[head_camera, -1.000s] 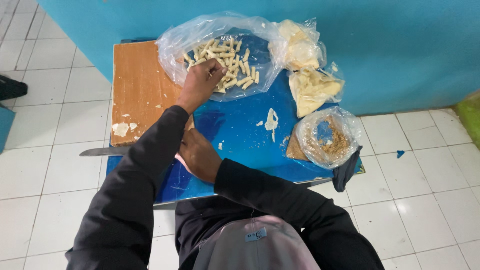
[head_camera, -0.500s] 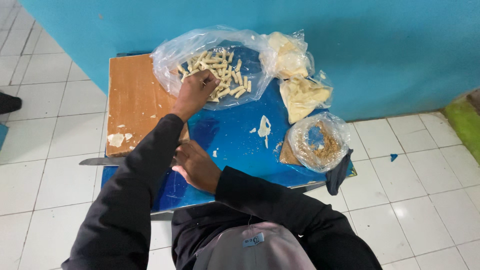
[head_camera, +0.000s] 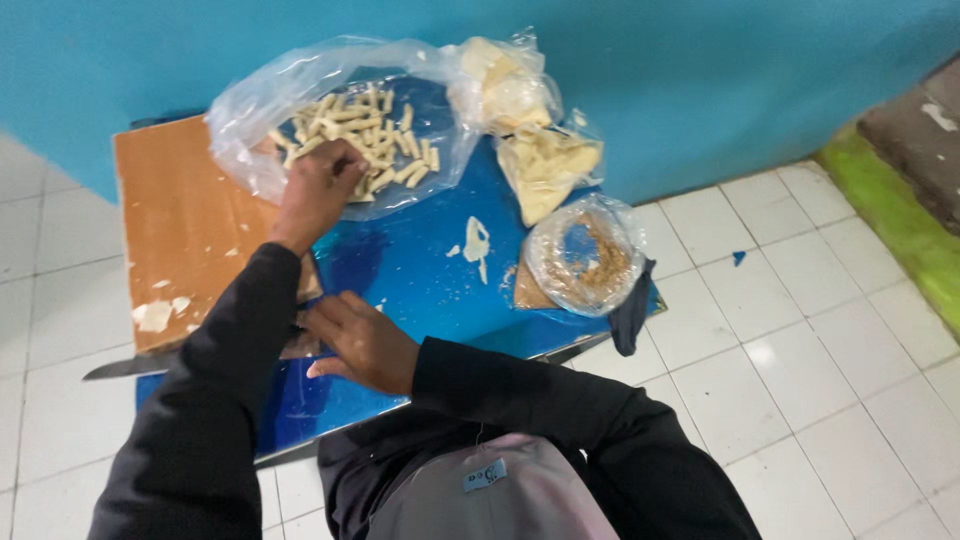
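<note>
We see a low blue table (head_camera: 420, 270) on white floor tiles. Wooden cutting board (head_camera: 185, 225) covers its left end. Clear bag of pale cut sticks (head_camera: 350, 135) at far edge; two bags of pale sheets (head_camera: 530, 130) at far right corner; bag of brown crumbs (head_camera: 585, 255) on right edge. Knife blade (head_camera: 125, 367) overhangs near-left edge.

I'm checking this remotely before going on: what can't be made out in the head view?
- Left hand fingertips: hidden among the pale cut sticks in the clear bag.
- Right hand: palm down, whether it holds anything cannot be told.
- Knife: handle end covered by the left sleeve.
- Small bag contents: too blurred.
</note>
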